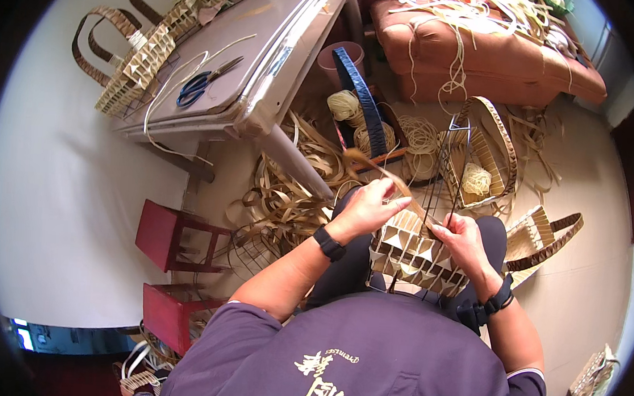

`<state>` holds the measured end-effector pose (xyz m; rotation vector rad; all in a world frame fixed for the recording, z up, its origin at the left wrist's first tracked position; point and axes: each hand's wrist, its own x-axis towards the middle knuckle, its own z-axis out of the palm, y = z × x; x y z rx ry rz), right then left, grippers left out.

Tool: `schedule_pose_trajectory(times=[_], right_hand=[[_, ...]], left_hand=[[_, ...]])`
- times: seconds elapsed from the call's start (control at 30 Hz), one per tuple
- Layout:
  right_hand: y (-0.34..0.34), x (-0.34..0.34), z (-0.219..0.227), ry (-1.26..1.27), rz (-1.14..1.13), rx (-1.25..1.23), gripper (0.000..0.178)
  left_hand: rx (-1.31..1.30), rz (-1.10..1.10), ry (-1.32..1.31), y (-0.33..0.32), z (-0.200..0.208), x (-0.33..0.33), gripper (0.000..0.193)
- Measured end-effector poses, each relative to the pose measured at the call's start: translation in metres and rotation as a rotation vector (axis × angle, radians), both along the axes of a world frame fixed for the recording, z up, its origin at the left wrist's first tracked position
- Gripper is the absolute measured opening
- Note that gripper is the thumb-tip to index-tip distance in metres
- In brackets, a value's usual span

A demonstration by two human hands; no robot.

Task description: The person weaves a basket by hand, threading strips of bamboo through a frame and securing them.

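Brown strip (399,181) looks pinched in left hand (369,208); right hand (467,242) clamps its lower end at rim of basket (418,259), set on lap between knees. Risks: uneven pull could twist strip; sideways tug could bend wires (441,169); parted knees could tip basket.

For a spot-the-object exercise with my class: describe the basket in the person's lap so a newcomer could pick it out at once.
Find the broad dark shirt at the bottom, then look just above it. A boxy basket with a brown-and-cream pattern sits there, its top edge near the left hand and right hand. Unlike the neighbouring handled baskets, it alone has hands at it.
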<state>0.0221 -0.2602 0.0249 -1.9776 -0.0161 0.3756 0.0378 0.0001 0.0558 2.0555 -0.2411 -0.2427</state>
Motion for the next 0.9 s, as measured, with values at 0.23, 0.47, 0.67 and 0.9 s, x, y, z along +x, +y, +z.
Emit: schedule_pose_trajectory(times=[0.23,0.47,0.67,0.9], right_hand=[[0.009,0.001,0.004,-0.028,0.031,-0.014,0.033],[0.017,0.005,0.009,0.06,0.029,0.007,0.037],[0.022,0.0,0.019,0.029,0.012,-0.061,0.035],[0.02,-0.012,0.03,-0.094,0.098,-0.236,0.05]], left_hand=[[-1.039,0.386,0.891,-0.008,0.006,0.004,0.032],[-0.739,0.315,0.621,0.003,0.0,-0.001,0.033],[-0.689,0.276,0.446,-0.001,0.013,-0.034,0.04],[-0.115,0.015,0.042,-0.049,0.032,-0.043,0.043]])
